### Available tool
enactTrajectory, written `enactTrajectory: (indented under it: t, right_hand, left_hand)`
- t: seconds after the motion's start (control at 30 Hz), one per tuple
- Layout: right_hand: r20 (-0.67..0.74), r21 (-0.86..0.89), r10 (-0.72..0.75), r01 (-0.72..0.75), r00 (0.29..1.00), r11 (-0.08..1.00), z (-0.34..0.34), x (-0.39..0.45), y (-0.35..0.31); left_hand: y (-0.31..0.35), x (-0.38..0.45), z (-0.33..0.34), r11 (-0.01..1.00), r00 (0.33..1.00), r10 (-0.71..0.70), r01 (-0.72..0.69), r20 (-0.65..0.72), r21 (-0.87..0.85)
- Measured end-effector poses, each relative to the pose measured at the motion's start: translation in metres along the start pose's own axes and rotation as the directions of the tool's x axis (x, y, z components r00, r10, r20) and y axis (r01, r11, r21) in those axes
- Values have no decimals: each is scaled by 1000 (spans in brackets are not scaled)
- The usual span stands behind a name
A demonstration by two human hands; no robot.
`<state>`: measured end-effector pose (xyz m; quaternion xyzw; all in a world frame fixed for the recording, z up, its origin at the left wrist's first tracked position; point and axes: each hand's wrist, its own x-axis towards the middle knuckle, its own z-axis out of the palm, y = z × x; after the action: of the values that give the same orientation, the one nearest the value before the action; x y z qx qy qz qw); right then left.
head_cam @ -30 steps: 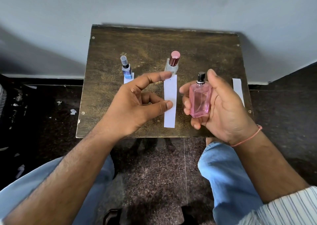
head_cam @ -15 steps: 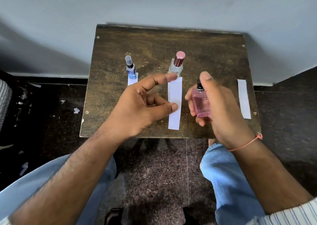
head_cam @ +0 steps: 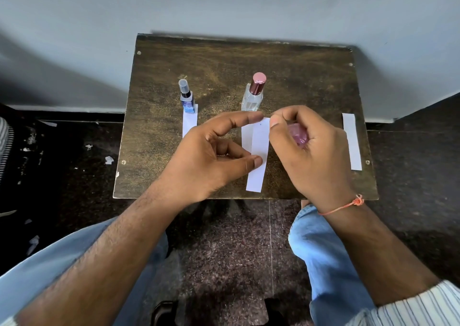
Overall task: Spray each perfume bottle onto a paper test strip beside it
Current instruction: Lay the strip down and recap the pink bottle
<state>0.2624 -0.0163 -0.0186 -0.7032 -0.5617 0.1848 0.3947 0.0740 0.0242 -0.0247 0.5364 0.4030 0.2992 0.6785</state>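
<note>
Perfume bottles and paper strips sit on a small dark wooden table (head_cam: 249,59) against a pale wall; we look down on it from the head camera, past our own forearms and blue-jeaned knees.

Our right hand (head_cam: 311,151) is curled around a pink perfume bottle (head_cam: 297,134), only a little of whose glass shows between the fingers; its forefinger is bent over the top, where the nozzle is hidden. We hold this bottle just right of the middle paper strip (head_cam: 257,156), near the strip's far end.

Our left hand (head_cam: 211,156) grips that middle strip, its forefinger reaching to the far end and its thumb pressing on the paper lower down. A second white layer shows along the strip's left edge; we cannot tell whether that is another strip.

Behind it a clear bottle with a rose metallic cap (head_cam: 254,93) stands upright. To the left, a small blue bottle with a clear cap (head_cam: 187,99) stands on the far end of the left paper strip (head_cam: 189,121). At the right edge the right paper strip (head_cam: 352,141) lies flat.
</note>
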Motion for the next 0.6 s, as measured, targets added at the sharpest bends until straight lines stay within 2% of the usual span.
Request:
enactTrajectory:
  t: [0.6]
  right_hand:
    - [38, 64, 29, -32, 999, 997, -6, 5, 1]
  left_hand:
    - [0, -1, -4, 1000, 1000, 20, -20, 2, 25]
